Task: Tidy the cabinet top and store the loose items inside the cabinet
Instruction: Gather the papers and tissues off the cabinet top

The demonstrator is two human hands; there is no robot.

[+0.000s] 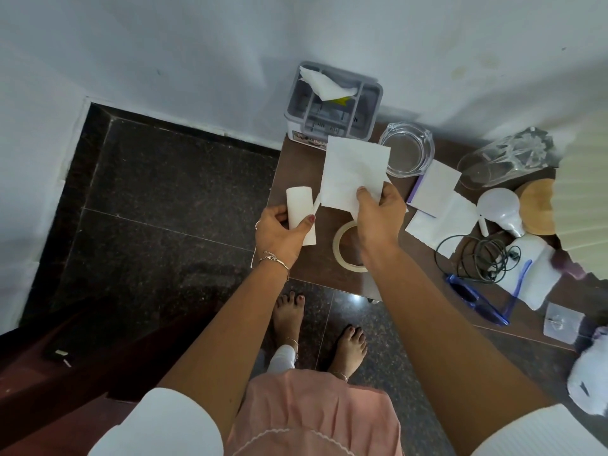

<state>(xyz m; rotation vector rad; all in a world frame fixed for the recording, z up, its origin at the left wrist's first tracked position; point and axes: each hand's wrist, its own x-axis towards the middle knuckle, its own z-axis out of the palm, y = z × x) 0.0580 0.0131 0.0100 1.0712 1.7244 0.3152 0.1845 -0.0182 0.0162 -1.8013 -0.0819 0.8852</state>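
Note:
My left hand grips a small white tissue roll over the left edge of the brown cabinet top. My right hand pinches a square sheet of tissue by its lower edge, held up above the top. A ring of masking tape lies flat under my right wrist. Loose tissue sheets lie to the right, beside a white light bulb, a coiled black cable and blue sunglasses.
A grey organiser box with a tissue in it stands against the wall at the back. A glass ashtray, a tipped clear jar, a round wooden lid and a lampshade crowd the right. Dark tiled floor lies left.

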